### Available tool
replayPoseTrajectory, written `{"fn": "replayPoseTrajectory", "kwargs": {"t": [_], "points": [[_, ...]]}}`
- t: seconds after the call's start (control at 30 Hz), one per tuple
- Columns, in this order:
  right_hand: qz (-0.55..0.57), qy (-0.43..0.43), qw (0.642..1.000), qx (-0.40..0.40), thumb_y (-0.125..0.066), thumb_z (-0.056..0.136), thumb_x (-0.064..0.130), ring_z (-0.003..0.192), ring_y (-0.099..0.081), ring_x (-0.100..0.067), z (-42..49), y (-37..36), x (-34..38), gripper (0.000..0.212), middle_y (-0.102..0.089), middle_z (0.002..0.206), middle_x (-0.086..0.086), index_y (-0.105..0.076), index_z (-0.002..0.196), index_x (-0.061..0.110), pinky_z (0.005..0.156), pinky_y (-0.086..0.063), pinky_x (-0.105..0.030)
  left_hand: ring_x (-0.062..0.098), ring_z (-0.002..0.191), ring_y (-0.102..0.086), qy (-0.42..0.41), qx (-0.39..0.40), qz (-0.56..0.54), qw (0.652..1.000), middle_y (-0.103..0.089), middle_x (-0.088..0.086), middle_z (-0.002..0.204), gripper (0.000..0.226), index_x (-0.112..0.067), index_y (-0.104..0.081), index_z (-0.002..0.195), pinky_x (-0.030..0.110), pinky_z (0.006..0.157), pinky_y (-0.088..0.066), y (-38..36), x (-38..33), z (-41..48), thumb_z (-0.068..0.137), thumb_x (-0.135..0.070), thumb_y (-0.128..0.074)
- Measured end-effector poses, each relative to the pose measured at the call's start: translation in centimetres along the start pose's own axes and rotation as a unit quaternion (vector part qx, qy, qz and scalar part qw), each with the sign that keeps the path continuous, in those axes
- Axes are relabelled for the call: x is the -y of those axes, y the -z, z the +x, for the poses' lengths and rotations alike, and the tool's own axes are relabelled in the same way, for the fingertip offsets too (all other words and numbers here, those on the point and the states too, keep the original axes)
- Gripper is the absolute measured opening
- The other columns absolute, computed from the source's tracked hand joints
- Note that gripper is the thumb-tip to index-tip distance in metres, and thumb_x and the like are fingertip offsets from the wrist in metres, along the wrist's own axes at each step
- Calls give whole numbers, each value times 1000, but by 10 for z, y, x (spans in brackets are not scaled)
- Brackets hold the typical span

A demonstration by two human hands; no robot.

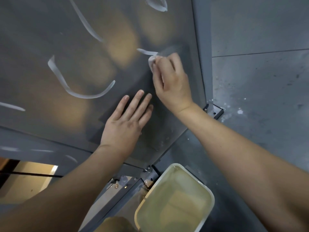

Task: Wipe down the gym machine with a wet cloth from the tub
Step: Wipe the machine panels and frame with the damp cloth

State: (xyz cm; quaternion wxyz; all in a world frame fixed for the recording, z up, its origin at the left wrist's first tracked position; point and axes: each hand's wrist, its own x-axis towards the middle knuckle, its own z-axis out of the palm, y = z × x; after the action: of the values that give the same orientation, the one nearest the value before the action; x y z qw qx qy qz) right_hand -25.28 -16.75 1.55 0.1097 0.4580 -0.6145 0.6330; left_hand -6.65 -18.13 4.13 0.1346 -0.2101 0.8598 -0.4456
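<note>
The gym machine's dark grey translucent panel (70,67) fills the upper left, marked with pale curved streaks. My right hand (172,84) presses a small white cloth (152,60) against the panel near its right edge; the fingers curl round the cloth and most of it is hidden under them. My left hand (127,119) lies flat on the panel below and to the left, fingers straight and spread. A white tub (207,190) of cloudy yellowish water stands on the floor at the bottom, between my forearms.
The panel's grey frame post (200,47) runs down its right side to a metal bracket (215,111) bolted to the floor. More frame parts and bolts (127,183) lie beside the tub. Grey speckled floor tiles (259,72) spread to the right.
</note>
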Motion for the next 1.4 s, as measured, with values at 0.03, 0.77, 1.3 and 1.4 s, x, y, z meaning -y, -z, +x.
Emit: {"fn": "replayPoseTrajectory", "kwargs": {"t": [0.03, 0.77, 1.3, 1.4], "points": [[-13, 25, 999, 21, -58, 99, 14, 71, -55, -30, 0, 3, -2, 15, -53, 90, -16, -68, 101, 3, 59, -45, -36, 34, 148, 33, -1, 1, 0, 1000, 31, 12, 164, 84, -16, 5, 162, 53, 115, 31, 1, 0, 0, 101, -49, -42], [12, -26, 996, -85, -58, 98, 10, 78, -59, -23, 24, 0, 12, 12, -58, 91, -13, -68, 96, 3, 67, -52, -44, 32, 153, 24, -2, -14, -25, 1000, 21, 11, 169, 76, -16, -6, 163, 51, 118, 27, -1, 1, -1, 102, -37, -47], [52, -32, 990, -131, -63, 94, 5, 71, -50, -15, 30, -8, 27, 9, -56, 81, -9, -68, 87, 2, 64, -38, -21, 32, 156, 15, 4, -25, -30, 999, 11, 11, 171, 73, -17, -12, 162, 50, 120, 24, -3, 0, -1, 101, -33, -48], [59, 51, 995, -60, -62, 96, 6, 77, -59, -13, 26, -9, 31, 11, -63, 88, -7, -72, 94, 4, 70, -49, -22, 33, 155, 19, 4, -14, -20, 1000, 15, 11, 170, 74, -18, -8, 163, 51, 119, 27, -4, 0, -1, 102, -36, -46]]}}
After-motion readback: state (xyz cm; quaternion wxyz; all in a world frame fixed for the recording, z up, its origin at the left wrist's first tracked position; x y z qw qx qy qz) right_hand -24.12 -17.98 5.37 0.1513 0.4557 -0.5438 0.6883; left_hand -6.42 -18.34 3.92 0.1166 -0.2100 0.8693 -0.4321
